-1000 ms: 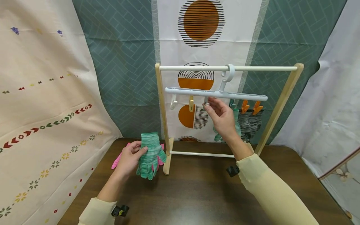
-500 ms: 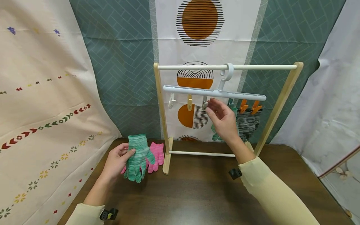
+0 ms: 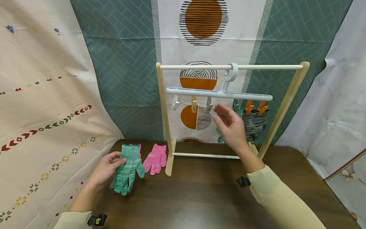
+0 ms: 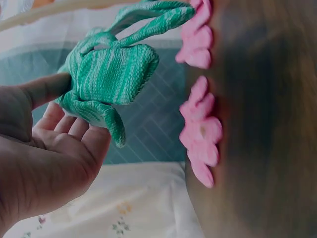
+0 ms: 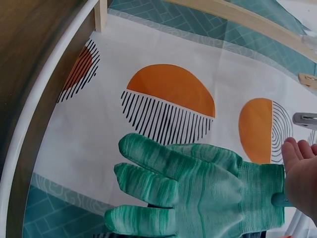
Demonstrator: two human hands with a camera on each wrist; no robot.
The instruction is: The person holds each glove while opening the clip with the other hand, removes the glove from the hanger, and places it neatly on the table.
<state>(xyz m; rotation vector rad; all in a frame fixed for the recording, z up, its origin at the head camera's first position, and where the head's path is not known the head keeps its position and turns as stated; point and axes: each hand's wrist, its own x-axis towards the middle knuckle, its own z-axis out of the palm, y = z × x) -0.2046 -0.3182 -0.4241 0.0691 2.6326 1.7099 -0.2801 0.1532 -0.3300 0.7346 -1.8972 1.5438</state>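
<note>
The left hand [image 3: 104,168] pinched a green striped glove [image 3: 129,168] by its side edge, the thumb lying across the front of the knit. The glove was held above the counter [image 3: 194,197], its long axis nearly upright in the head view: cuff at the top, fingers hanging down and slightly to the left, thumb slanting down to the right.

A pink glove [image 3: 156,160] lay flat just beside it, cuff toward the back wall, fingers toward the person. Another pink glove [image 4: 202,131] lay mostly behind the green one in the head view, so I could not tell its direction for certain.

The right hand [image 3: 232,128] held nothing; its fingers were loosely bent, thumb apart from them, just beside a grey clip [image 3: 209,104] on the pale hanger [image 3: 197,92]. A second green glove [image 5: 208,193] hung from that hanger cuff up, fingers straight down. Right of it, two orange clips [image 3: 249,107] held dark striped knitwear [image 3: 254,125], hanging lengthwise downward.
</note>
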